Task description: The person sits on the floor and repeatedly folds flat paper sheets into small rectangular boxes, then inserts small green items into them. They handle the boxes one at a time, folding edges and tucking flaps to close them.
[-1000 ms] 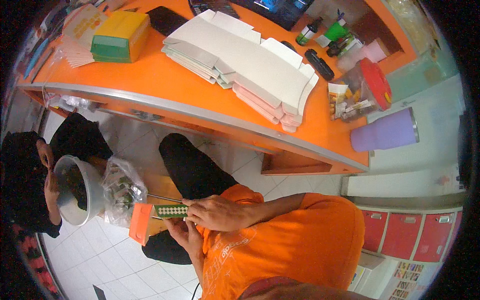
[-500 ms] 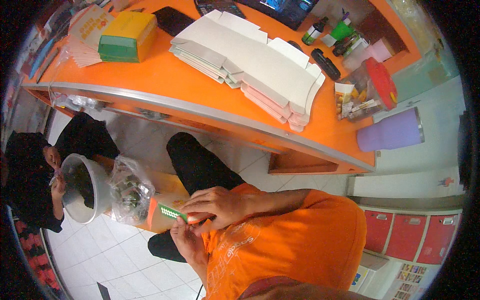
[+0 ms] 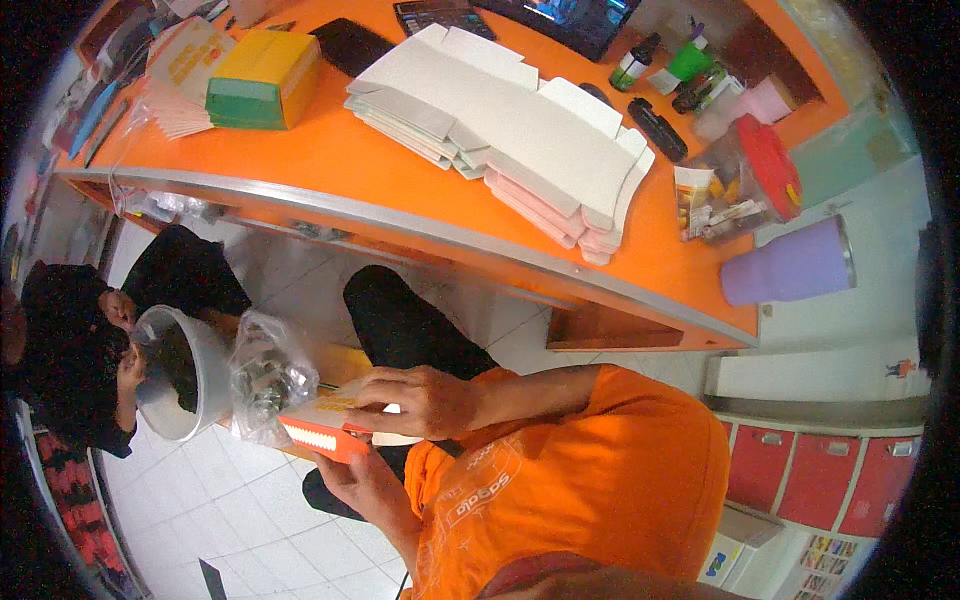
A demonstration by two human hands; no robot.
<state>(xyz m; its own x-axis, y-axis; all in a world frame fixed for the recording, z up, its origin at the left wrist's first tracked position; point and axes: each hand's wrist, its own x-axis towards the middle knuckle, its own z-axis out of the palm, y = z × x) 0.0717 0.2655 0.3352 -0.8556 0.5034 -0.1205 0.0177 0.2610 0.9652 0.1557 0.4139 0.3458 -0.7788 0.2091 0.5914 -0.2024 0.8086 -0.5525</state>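
So, we are sitting beside an orange counter (image 3: 300,155) with a metal-trimmed edge, on a white tiled floor (image 3: 265,550). Across the counter top, a stack of flattened pale cartons (image 3: 500,110) is lying unevenly, pink and greenish edges showing below. To its left a yellow and green box (image 3: 265,85) is standing in front of fanned printed cards (image 3: 185,65); near its right end, a clear jar (image 3: 725,195) with a red lid is lying beside a lilac tumbler (image 3: 785,265). Red lockers (image 3: 820,480) are lining the wall at the picture's right.

Opposite us, a co-worker in black is keeping both hands at the rim of a whitish tub (image 3: 212,395) with dark contents. Between that tub and us, a clear plastic bag (image 3: 270,375) is sitting just behind our work.

We are holding an orange-red carton (image 3: 325,440) with a pale patterned strip in front of our lap. Our left hand (image 3: 365,482) is gripping its lower edge, fingers clamped on it. Our right hand (image 3: 425,402) is lying over its upper side, fingers bent and close together; we cannot tell whether they are pinching it, as the knuckles are hiding the tips.
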